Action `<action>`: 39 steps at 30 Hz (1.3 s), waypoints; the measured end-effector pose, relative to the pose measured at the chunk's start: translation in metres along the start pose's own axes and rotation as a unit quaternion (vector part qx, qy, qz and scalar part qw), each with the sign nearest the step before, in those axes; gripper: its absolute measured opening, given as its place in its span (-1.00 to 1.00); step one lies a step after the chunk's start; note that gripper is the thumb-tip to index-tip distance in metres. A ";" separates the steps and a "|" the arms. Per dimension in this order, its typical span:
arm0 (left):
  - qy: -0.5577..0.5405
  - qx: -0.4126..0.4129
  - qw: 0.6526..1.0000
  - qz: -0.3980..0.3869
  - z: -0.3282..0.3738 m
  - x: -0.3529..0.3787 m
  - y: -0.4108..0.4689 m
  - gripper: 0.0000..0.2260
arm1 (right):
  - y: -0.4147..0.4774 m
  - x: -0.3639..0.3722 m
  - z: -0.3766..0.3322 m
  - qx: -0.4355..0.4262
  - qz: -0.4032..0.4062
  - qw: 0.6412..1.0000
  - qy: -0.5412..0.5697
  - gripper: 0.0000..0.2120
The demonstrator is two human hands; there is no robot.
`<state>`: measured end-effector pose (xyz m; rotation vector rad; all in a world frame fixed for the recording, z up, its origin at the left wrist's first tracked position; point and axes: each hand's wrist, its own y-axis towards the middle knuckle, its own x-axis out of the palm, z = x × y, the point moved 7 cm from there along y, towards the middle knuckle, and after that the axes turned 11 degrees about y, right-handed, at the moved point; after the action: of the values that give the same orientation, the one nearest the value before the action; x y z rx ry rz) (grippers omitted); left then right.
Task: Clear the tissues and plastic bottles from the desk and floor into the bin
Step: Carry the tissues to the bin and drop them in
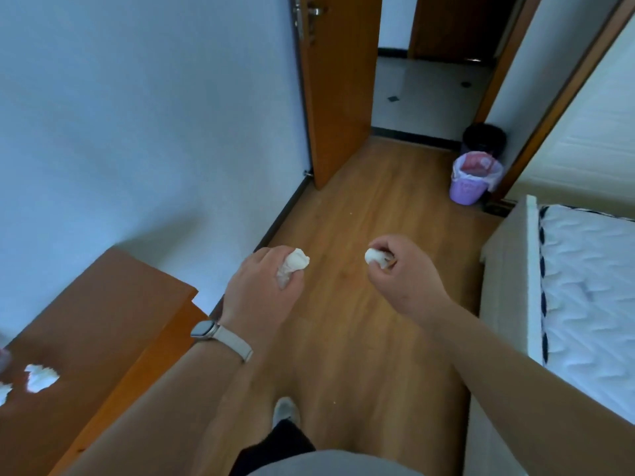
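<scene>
Head view: the left hand, with a wristwatch on its wrist, has its fingers curled round a crumpled tissue, a white wad that bulges out past the knuckles. The right hand is just across from it at the same height. It pinches a second tissue, a smaller and tighter white ball that shows only at the fingertips. Both hands hang in the air above the wooden floor.

The lilac bin has a thin plastic liner and stands well ahead of the right hand and off to its right. A black bin sits just behind it, near the open door. The bed runs along the outer side of the right arm.

The task looks partly done. Two tissues are picked up but not yet dropped in, so the walk to the bin is left. Behind and to the left of the left hand, a loose tissue lies spread and ragged on the table, with another white scrap at the frame's edge, both not yet cleared. No plastic bottle is in view, and the visible floor shows only a few tiny specks.
</scene>
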<state>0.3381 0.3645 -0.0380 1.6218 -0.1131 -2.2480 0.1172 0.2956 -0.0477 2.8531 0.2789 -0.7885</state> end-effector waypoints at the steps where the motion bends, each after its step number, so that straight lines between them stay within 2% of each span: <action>1: -0.006 0.012 1.000 -0.005 0.006 0.007 0.012 -0.74 | 0.008 -0.006 0.004 0.004 0.004 1.000 0.001 -0.81; 7: -0.041 0.082 0.994 -0.052 0.028 0.057 0.098 -0.74 | 0.069 -0.036 0.033 0.043 0.054 0.997 -0.025 -0.83; 14: -0.069 0.145 0.984 -0.083 0.041 0.114 0.243 -0.71 | 0.181 -0.054 0.052 0.095 0.109 0.987 -0.063 -0.84; 23: -0.083 0.180 0.973 -0.119 0.026 0.155 0.423 -0.71 | 0.344 -0.044 0.036 0.090 0.174 0.977 -0.083 -0.86; 32: -0.125 0.221 0.957 -0.143 0.053 0.198 0.513 -0.71 | 0.423 -0.069 0.060 0.115 0.217 0.966 -0.083 -0.82; 36: -0.120 0.218 0.956 -0.158 0.070 0.224 0.543 -0.71 | 0.457 -0.082 0.093 0.149 0.245 0.957 -0.036 -0.82; 39: -0.105 0.203 0.960 -0.163 0.079 0.247 0.575 -0.71 | 0.497 -0.090 0.121 0.153 0.235 0.960 -0.015 -0.82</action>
<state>0.3384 -0.2650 -0.0766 1.6890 -0.4150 -2.7964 0.0930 -0.2234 -0.0472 2.9841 -0.5569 -0.8263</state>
